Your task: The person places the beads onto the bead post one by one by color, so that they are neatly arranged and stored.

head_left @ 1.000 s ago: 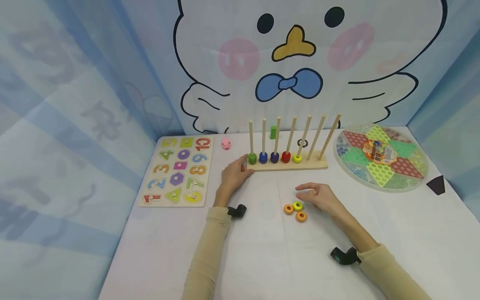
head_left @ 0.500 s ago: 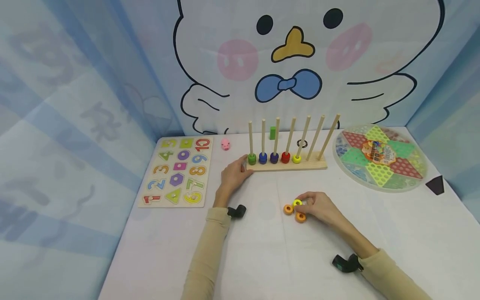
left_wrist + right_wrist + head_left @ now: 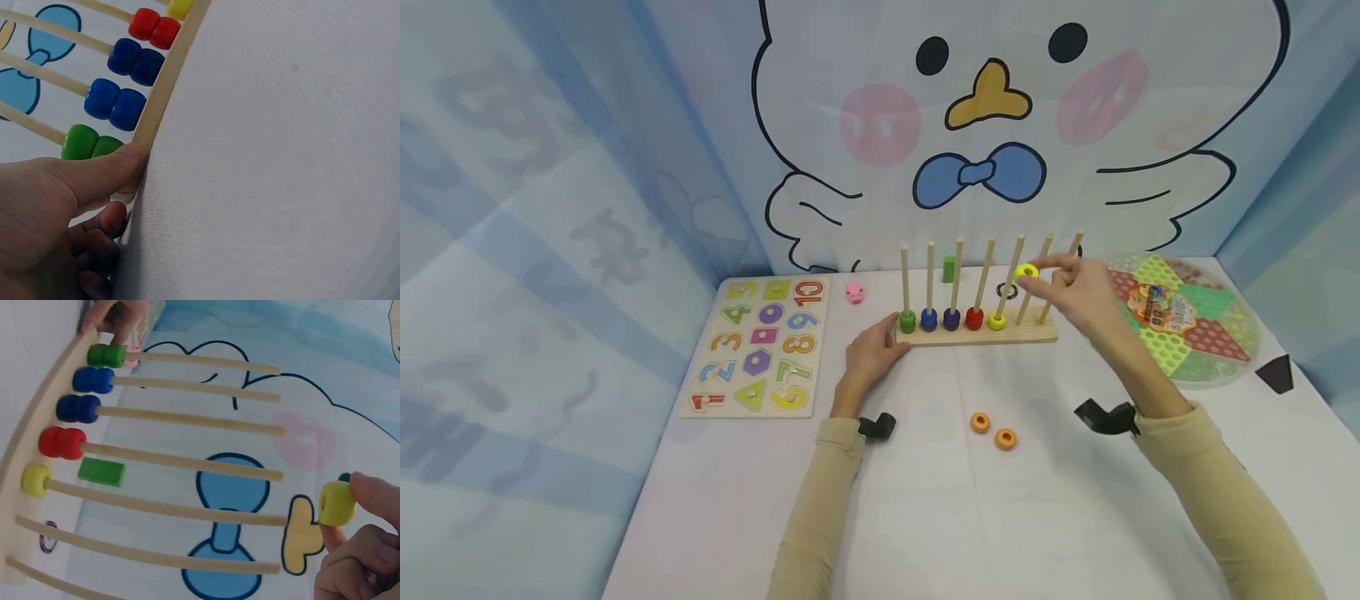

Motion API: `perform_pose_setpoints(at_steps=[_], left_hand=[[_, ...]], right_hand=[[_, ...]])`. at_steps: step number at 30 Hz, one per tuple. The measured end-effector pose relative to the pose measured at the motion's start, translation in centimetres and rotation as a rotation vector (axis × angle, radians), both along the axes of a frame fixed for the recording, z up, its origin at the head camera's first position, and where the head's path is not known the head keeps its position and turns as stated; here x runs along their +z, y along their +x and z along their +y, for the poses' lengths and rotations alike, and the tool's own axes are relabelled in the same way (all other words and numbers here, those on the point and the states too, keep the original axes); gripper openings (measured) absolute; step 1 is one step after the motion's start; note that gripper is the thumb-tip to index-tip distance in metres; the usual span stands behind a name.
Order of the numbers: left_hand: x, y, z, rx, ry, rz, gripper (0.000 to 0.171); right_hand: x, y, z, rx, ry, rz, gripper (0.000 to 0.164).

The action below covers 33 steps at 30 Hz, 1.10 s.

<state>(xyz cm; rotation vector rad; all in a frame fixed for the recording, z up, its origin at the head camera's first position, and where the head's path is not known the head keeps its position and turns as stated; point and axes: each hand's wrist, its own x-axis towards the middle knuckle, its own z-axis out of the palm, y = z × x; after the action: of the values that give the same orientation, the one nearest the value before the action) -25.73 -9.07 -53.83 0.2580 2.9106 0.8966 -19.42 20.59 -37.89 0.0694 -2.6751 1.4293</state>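
Note:
A wooden peg rack (image 3: 977, 335) stands on the table. Its first four pegs carry green, blue, dark blue and red beads, two on each. One yellow bead (image 3: 37, 480) sits at the foot of the fifth peg; the last two pegs are bare. My left hand (image 3: 872, 354) grips the left end of the rack's base, thumb on top beside the green beads (image 3: 90, 144). Between thumb and finger my right hand (image 3: 1078, 292) pinches another yellow bead (image 3: 337, 504). The right wrist view has it just off the fifth peg's tip, its hole towards the peg.
Two orange beads (image 3: 992, 431) lie on the table in front of the rack. A number puzzle board (image 3: 748, 350) is at the left, a round star-patterned game board (image 3: 1195, 325) at the right. Behind the rack are a pink pig toy (image 3: 854, 292) and a green block (image 3: 949, 268).
My right hand has picked the yellow bead from beside the orange ones and lifted it forward to the top of the fifth peg. My left hand stays on the rack.

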Motion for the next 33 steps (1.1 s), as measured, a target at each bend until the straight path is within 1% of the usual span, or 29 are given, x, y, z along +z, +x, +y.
perform_pose_setpoints(at_steps=[2, 4, 6, 8, 10, 14, 17, 20, 25, 27, 29, 31, 33], left_hand=[[0.0, 0.1, -0.1, 0.002, 0.003, 0.005, 0.065], [0.1, 0.1, -0.1, 0.003, 0.003, 0.011, 0.065], [0.1, 0.1, -0.2, 0.003, 0.005, 0.014, 0.065], [0.0, 0.0, -0.1, 0.001, 0.006, 0.013, 0.065], [-0.1, 0.0, -0.1, -0.003, 0.003, 0.009, 0.065], [-0.2, -0.1, 0.2, -0.010, 0.002, 0.009, 0.066], [0.0, -0.1, 0.3, -0.011, 0.011, 0.014, 0.065], [0.1, 0.0, 0.3, -0.008, 0.015, 0.013, 0.065], [0.1, 0.1, 0.2, -0.008, 0.017, 0.008, 0.065], [0.0, 0.1, 0.2, -0.010, 0.016, 0.009, 0.065], [0.0, 0.2, 0.2, -0.007, 0.016, 0.010, 0.065], [0.0, 0.2, 0.1, -0.005, 0.011, 0.012, 0.065], [0.0, 0.2, 0.0, -0.002, 0.009, 0.013, 0.065]], right_hand=[[1.8, -0.7, 0.1, -0.016, -0.001, 0.040, 0.056], [3.2, -1.2, 0.2, -0.028, 0.019, 0.075, 0.057], [4.1, -1.8, 0.2, -0.039, 0.045, 0.107, 0.057], [4.3, -2.4, 0.3, -0.050, 0.058, 0.116, 0.056], [4.0, -2.8, 0.3, -0.060, 0.062, 0.107, 0.056], [3.0, -3.5, 0.3, -0.076, 0.066, 0.075, 0.057], [2.4, -3.8, 0.3, -0.087, 0.080, 0.079, 0.058], [2.3, -4.1, 0.1, -0.090, 0.108, 0.106, 0.057], [2.0, -4.2, -0.3, -0.074, 0.169, 0.102, 0.052], [1.8, -4.1, -0.4, -0.070, 0.178, 0.112, 0.050], [1.5, -3.7, -0.4, -0.071, 0.157, 0.148, 0.048], [1.0, -3.1, -0.4, -0.070, 0.106, 0.178, 0.046], [0.3, -1.9, -0.3, -0.066, 0.044, 0.193, 0.045]])
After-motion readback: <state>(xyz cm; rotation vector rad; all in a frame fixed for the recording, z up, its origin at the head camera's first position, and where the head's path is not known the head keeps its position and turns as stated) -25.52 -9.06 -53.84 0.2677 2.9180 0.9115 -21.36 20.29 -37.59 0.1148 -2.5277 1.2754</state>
